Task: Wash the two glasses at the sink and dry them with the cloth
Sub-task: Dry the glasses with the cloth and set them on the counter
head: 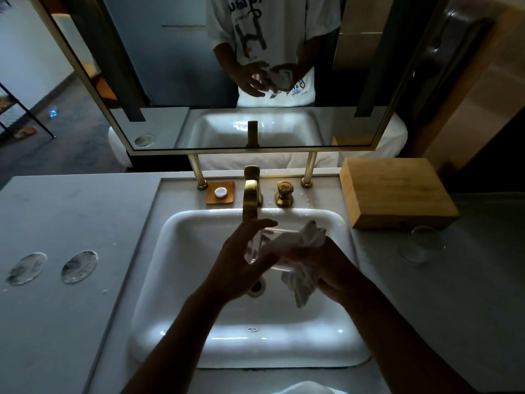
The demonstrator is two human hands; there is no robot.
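Over the white sink [181, 280] my left hand [241, 260] grips a clear glass [257, 245], held on its side. My right hand [326, 265] clutches a white cloth [301, 251], and part of the cloth is pushed into the glass's mouth. A second clear glass [422, 245] stands on the counter to the right of the sink, in front of the wooden box. No water runs from the brass tap [251, 200].
A wooden box [397, 191] sits at the back right of the grey counter [71, 322]. Two round glass coasters [79, 267] lie on the left. A soap dish [221, 192] and brass handle [284, 193] flank the tap. A mirror [170, 81] hangs behind.
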